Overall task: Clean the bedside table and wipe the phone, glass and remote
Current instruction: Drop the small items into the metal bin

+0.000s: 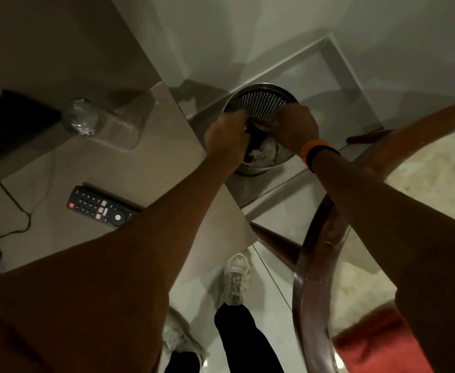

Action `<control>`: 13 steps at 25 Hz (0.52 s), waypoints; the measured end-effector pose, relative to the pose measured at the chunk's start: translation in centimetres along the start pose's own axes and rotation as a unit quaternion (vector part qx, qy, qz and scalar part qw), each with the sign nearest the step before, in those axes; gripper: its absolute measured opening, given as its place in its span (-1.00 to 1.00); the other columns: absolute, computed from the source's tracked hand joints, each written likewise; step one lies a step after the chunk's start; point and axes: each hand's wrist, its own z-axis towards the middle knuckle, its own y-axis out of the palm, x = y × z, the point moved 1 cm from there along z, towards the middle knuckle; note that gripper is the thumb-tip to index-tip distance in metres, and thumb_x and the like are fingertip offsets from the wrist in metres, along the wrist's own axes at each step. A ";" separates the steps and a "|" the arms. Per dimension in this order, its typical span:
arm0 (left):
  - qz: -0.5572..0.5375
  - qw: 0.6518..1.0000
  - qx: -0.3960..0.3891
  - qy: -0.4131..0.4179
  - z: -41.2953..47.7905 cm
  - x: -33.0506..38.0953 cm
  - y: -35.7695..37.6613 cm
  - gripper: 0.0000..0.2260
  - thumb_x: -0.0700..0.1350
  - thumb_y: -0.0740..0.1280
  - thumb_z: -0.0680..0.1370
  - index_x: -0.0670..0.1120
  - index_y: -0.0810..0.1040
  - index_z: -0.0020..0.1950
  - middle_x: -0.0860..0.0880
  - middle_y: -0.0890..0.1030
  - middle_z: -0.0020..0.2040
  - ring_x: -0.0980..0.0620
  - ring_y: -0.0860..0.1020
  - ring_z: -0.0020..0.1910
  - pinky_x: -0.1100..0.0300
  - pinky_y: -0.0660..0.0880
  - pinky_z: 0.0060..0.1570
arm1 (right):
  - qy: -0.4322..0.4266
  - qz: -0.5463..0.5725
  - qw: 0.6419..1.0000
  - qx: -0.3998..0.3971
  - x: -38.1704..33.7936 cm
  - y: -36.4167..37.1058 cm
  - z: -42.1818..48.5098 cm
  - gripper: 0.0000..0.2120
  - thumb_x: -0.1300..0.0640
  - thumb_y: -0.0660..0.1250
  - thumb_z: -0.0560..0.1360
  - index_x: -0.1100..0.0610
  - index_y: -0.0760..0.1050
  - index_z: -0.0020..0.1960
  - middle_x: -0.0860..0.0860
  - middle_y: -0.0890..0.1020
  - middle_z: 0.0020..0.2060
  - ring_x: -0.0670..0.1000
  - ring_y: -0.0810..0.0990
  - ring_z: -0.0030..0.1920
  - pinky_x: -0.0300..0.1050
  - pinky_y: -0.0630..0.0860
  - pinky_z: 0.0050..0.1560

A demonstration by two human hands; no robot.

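Both hands over perforated metal bin (261, 106) past counter (167, 162) corner: left hand (227, 138), right hand (295, 127) pinching dark cloth (254, 135).

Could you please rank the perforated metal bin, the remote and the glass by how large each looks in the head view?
1. perforated metal bin, partly hidden by both hands
2. remote
3. glass, close to the remote in apparent size, so that order is unsure

Both forearms are bare, with no sleeves showing. The right wrist, right of the frame's centre, wears an orange band (310, 149) with a black band (322, 155) touching it on the arm side. At the bottom centre are black trousers (244, 343) and worn white lace-up sneakers (235, 278).
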 end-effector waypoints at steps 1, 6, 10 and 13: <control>-0.009 1.000 0.007 -0.011 0.1 -0.2 0.0 -0.75 -0.11 0.34 0.59 -0.09 0.55 0.25 -0.15 0.63 0.16 -0.18 0.61 0.14 -0.01 0.55 0.00 | 0.006 0.009 1.000 0.011 0.1 -0.1 0.2 -0.73 0.02 0.43 0.55 0.08 0.63 0.21 0.15 0.61 0.25 0.19 0.58 0.26 0.07 0.54 0.24; -0.061 0.997 0.052 -0.009 -0.4 -2.1 -1.0 -0.62 -0.05 0.40 0.58 -0.07 0.50 0.38 -0.15 0.54 0.30 -0.16 0.57 0.22 -0.02 0.55 0.12 | 0.026 0.012 0.999 0.021 0.2 -0.9 -0.4 -0.63 0.06 0.36 0.59 0.04 0.51 0.39 0.19 0.42 0.40 0.23 0.42 0.40 0.07 0.44 0.32; -0.119 0.988 0.103 0.006 -3.4 -4.8 -1.9 -0.67 -0.07 0.39 0.58 -0.09 0.55 0.33 -0.15 0.54 0.29 -0.09 0.60 0.14 0.06 0.58 0.08 | -0.014 0.034 0.999 0.040 -0.7 -0.5 -1.9 -0.71 0.10 0.33 0.60 0.07 0.57 0.31 0.17 0.47 0.36 0.19 0.48 0.35 0.06 0.47 0.31; -0.141 0.979 0.145 0.002 -6.9 -8.6 -3.0 -0.72 -0.03 0.35 0.60 -0.08 0.60 0.27 -0.10 0.58 0.23 0.02 0.58 0.09 0.23 0.54 0.05 | -0.107 0.044 0.993 0.033 -3.6 1.2 -5.0 -0.77 0.13 0.28 0.60 0.14 0.62 0.20 0.18 0.61 0.19 0.18 0.59 0.21 0.13 0.53 0.26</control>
